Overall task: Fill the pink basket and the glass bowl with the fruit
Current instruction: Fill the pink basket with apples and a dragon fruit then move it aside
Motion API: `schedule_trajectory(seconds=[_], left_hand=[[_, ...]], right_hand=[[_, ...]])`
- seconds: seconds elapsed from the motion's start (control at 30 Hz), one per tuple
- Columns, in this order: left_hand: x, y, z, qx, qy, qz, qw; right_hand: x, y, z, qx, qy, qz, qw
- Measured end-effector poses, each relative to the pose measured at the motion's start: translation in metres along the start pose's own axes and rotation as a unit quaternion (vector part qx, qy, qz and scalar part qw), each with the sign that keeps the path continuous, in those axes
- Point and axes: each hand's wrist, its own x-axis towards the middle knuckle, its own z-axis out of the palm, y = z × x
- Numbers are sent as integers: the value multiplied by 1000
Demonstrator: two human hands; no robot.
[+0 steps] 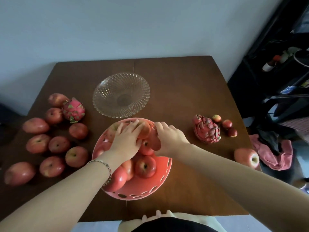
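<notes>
The pink basket (163, 174) stands at the table's near middle and holds several red apples (145, 166). My left hand (127, 138) lies flat with straight fingers on an apple (145, 130) at the basket's far side. My right hand (168, 136) curls its fingers round another apple (154, 139) next to it, at the far right rim. Behind the basket sits the glass bowl (121, 95) with nothing in it. Several loose apples (58, 144) and a dragon fruit (73, 110) lie at the left. A second dragon fruit (207, 129) lies at the right.
The brown table (184, 84) stands against a pale wall. A large apple (247, 157) lies near the right edge, three small red fruits (227, 123) beyond the right dragon fruit. A pink cloth (274, 153) and dark clutter sit off the table's right side.
</notes>
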Motion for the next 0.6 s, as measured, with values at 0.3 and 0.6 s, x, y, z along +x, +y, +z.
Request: schedule_trajectory(seconds=[0.3,0.6], left_hand=[[-15,24,3,-98,75,109,986],[-16,58,17,-8,-103,23,994]], right_hand=[[2,19,33,-12,2,-45,999],[-45,106,-14,-95,-49,189,976]])
